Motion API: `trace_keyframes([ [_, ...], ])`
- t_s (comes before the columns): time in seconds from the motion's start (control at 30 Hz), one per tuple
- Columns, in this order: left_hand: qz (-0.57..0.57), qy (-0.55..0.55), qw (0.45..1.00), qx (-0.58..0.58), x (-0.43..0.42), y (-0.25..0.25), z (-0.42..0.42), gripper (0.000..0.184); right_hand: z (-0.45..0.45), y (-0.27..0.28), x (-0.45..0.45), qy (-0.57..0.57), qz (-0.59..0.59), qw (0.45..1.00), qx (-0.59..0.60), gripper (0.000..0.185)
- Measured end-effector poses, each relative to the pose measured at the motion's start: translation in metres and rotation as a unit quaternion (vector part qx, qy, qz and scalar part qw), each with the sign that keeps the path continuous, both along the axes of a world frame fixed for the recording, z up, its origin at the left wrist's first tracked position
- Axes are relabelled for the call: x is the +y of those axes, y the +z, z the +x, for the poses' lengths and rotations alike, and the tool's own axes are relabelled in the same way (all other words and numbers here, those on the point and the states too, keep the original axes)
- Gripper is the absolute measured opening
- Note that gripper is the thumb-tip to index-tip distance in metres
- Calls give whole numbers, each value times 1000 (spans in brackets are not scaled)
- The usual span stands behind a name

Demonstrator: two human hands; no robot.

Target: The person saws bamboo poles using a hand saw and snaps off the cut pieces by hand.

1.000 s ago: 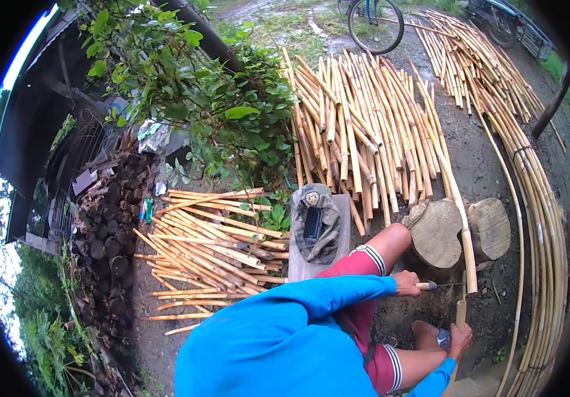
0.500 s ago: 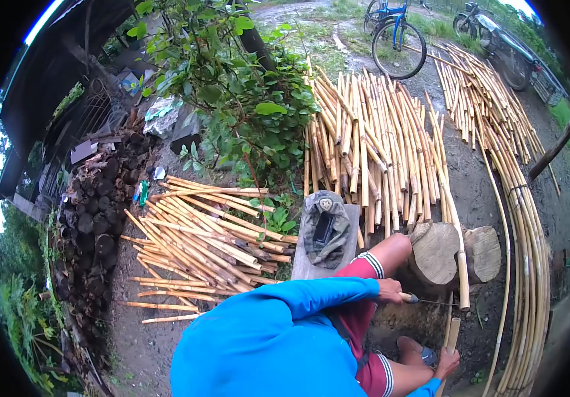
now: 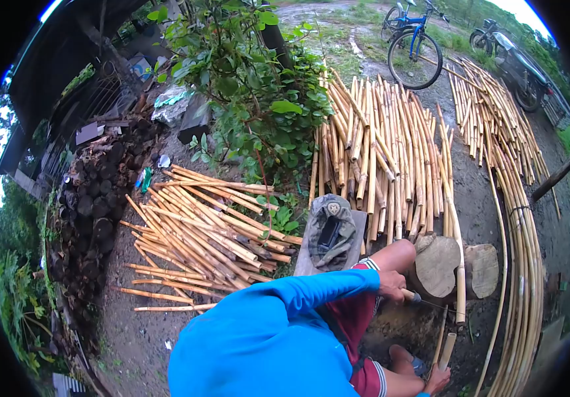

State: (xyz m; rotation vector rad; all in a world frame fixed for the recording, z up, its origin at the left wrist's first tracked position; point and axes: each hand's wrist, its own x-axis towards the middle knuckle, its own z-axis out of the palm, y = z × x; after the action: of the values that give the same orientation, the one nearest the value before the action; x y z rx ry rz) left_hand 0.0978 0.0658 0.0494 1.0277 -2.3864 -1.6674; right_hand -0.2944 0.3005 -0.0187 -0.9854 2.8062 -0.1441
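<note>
My left hand (image 3: 391, 286) is closed around the light handle of a thin-bladed tool (image 3: 415, 298); whether it is a knife or a saw I cannot tell. Its blade points down and right, toward the lower end of a bamboo pole (image 3: 461, 291) that leans over two log stumps (image 3: 438, 266). Contact between blade and pole is unclear. Near the bottom edge, my right hand (image 3: 437, 380) grips a short bamboo piece (image 3: 447, 351), partly hidden by the fingers. Beside that piece stands a thinner strip of bamboo (image 3: 440, 334).
Cut bamboo poles (image 3: 391, 152) lie in a wide stack ahead, with a scattered pile (image 3: 212, 231) to the left. A long tied bundle (image 3: 526, 264) runs along the right. A camouflage cap (image 3: 331, 231) rests on a plank. A blue bicycle (image 3: 416, 46) stands behind.
The whole view has shifted slightly. My right hand and its bamboo piece have moved a little down and left. The tool in my left hand now tilts further downward.
</note>
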Motion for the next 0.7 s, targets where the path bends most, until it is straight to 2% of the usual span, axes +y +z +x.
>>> trace_keyframes([
  [0.07,-11,7,999,40,-13,-11,0,39,-5,-5,5,5,-10,1000,19,54],
  [0.13,-19,12,997,80,-24,-8,5,40,-9,-12,10,-2,-93,996,10,47],
  [0.2,-111,21,989,100,-37,5,15,35,-9,4,10,21,-78,997,1,46],
  [0.23,-109,22,989,99,-42,-10,12,35,-6,12,11,43,-65,997,-7,46],
  [0.3,-209,188,946,159,-54,-29,5,31,-6,12,20,36,-97,995,15,48],
  [0.37,-46,209,951,225,-57,-18,8,29,-2,23,19,26,-127,991,36,49],
  [0.4,102,245,935,234,-52,-6,15,28,1,38,17,9,-77,996,34,49],
  [0.43,167,260,922,235,-49,2,20,28,5,53,16,-11,-24,999,33,50],
  [0.5,203,289,906,235,-49,-2,23,31,2,73,23,24,50,998,-1,61],
  [0.53,216,301,898,237,-50,-5,22,32,-30,16,50,32,-59,992,103,40],
  [0.57,173,342,880,279,-51,-21,13,34,-32,17,60,14,-40,993,108,41],
  [0.6,204,336,879,272,-52,-18,15,35,-38,20,67,-19,32,996,82,41],
  [0.63,234,329,876,264,-52,-14,16,35,-31,32,67,-31,31,998,39,42],
  [0.67,263,323,873,255,-52,-10,18,36,-44,17,84,-25,12,998,57,46],
  [0.7,275,341,859,265,-51,-7,16,32,-44,18,87,-48,54,996,44,47],
])
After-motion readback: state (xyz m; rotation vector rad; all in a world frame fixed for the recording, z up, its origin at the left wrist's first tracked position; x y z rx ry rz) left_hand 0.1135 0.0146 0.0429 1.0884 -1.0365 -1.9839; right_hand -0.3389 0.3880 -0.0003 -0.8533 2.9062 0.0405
